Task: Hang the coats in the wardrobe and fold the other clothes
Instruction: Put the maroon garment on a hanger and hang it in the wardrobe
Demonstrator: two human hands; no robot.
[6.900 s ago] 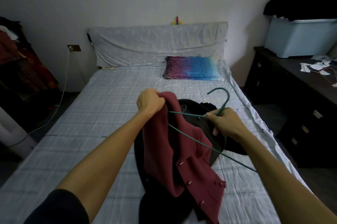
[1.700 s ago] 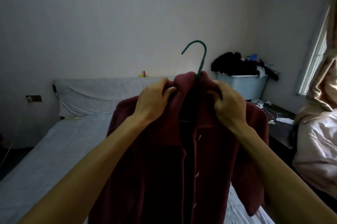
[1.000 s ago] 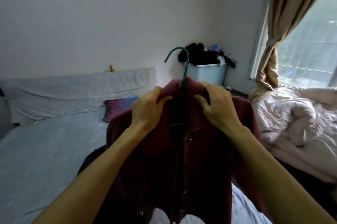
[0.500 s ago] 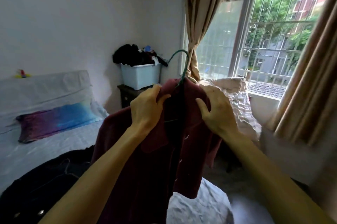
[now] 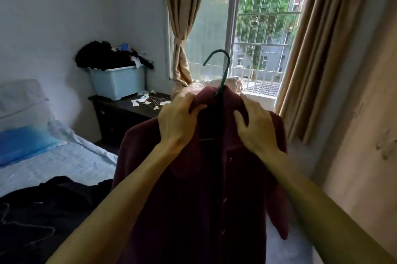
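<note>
A maroon buttoned coat [image 5: 193, 199] hangs on a green wire hanger [image 5: 223, 70], held up in front of me, its hook sticking up above the collar. My left hand [image 5: 178, 124] grips the left side of the collar. My right hand [image 5: 255, 130] grips the right side. A black garment [image 5: 43, 210] lies on the bed at lower left, with a thin wire hanger [image 5: 28, 231] resting on it. No wardrobe is in view.
The bed [image 5: 53, 162] with a blue pillow [image 5: 23, 143] is at left. A dark dresser [image 5: 120, 115] carries a light blue bin [image 5: 118, 81] heaped with clothes. Straight ahead is a barred window [image 5: 264, 27] with tan curtains [image 5: 322, 49]. A wall [image 5: 365, 135] stands close on the right.
My view has swung right from the bed's headboard to the window. The coat went from lying on the bed, half on the hanger, to hanging fully on it, both hands at the collar.
</note>
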